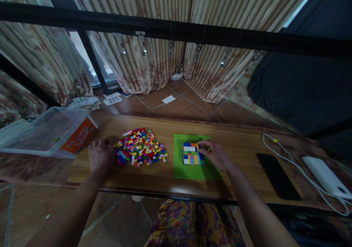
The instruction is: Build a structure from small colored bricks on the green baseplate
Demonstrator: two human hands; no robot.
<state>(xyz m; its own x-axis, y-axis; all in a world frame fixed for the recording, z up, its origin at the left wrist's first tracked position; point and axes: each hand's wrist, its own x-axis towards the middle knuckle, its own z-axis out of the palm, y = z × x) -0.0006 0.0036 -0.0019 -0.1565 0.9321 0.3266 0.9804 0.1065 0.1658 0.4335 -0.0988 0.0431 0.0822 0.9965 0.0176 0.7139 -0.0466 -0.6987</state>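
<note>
A green baseplate lies on the wooden table with a small block of coloured bricks built on it. My right hand rests on the plate, fingers pinched at the block's right edge on a small green piece. To the left lies a heap of loose coloured bricks. My left hand sits curled on the table at the heap's left edge; what is under its fingers is hidden.
A clear plastic tub with an orange label lies on its side at the table's left end. A black phone, a white power bank and a white cable lie at the right. Curtains and a tiled floor lie beyond.
</note>
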